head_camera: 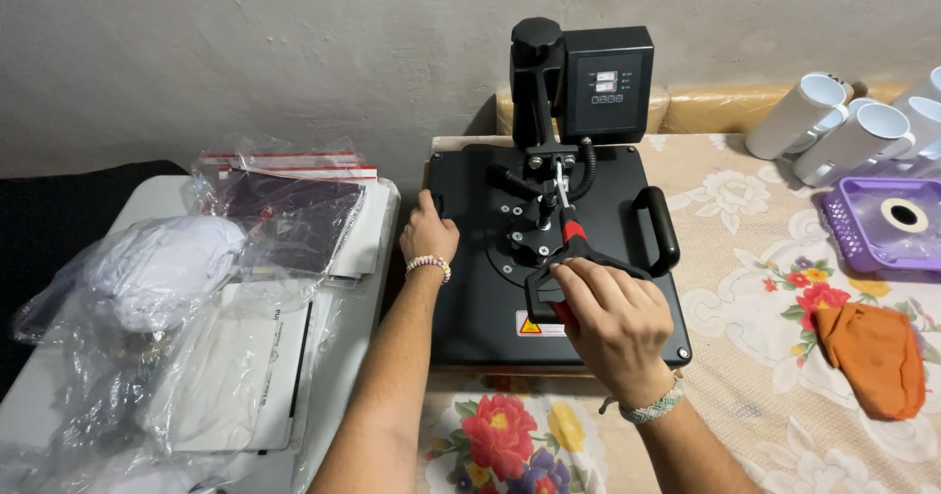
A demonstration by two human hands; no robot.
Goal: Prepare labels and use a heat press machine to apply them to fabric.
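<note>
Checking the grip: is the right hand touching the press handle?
Touching. The head view shows the right hand with its fingers curled over the black press handle.

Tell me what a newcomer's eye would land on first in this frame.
The black heat press dominates the centre of the flowered table, its plate shut flat. The right hand grips its black-and-red handle, while the left hand rests on the plate's left edge. White mugs lie at the far right.

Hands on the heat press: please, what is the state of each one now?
Left hand: resting against the left edge of the black heat press, not gripping anything.
Right hand: closed on the press handle.
</note>
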